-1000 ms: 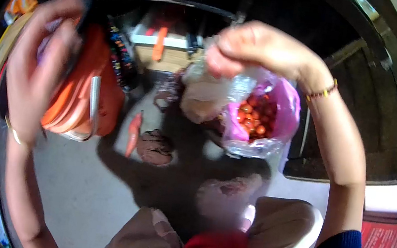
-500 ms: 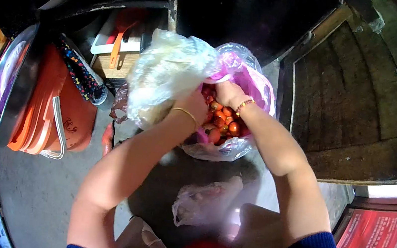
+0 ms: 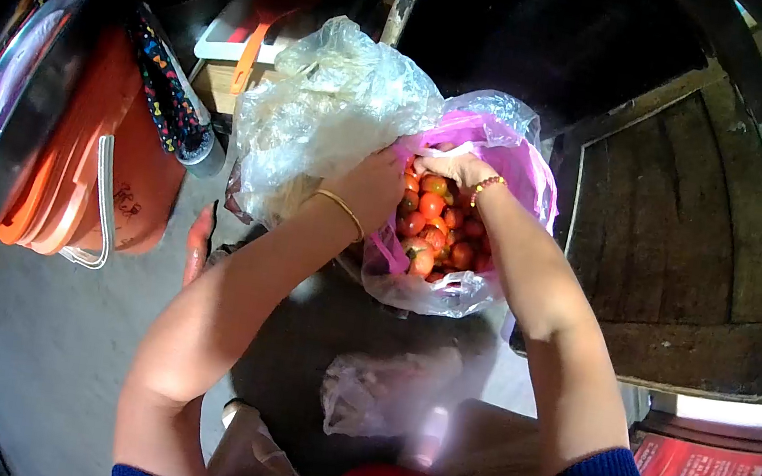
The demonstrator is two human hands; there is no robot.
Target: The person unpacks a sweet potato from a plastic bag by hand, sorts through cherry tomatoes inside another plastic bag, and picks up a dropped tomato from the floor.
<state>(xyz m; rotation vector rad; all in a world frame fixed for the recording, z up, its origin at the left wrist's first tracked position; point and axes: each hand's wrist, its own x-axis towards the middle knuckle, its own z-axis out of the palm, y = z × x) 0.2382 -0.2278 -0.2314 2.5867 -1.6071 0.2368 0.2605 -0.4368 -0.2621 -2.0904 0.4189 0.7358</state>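
Observation:
Small red tomatoes (image 3: 440, 227) fill a pink bag (image 3: 537, 186), which sits inside a clear plastic bag (image 3: 450, 297) on the floor. Against the left rim of the pink bag is my left hand (image 3: 376, 189), its fingertips hidden among the plastic and tomatoes. My right hand (image 3: 456, 166) reaches into the top of the bag, over the tomatoes; its fingers are partly hidden, and what they hold cannot be made out. A cloudy, crumpled plastic bag (image 3: 331, 106) stands just left of the pink one, behind my left hand.
Orange buckets (image 3: 131, 196) with a white handle stand at the left, beside a patterned item (image 3: 164, 94). An orange spatula (image 3: 251, 57) lies farther back. A reddish root (image 3: 198, 243) and a thin plastic bag (image 3: 380, 392) lie on the floor. A wooden door (image 3: 691, 221) is at the right.
Both hands were raised and apart a second ago; they came down to the tomato bag. Since half a second ago, the view has shifted slightly, and both hands remain at the bag.

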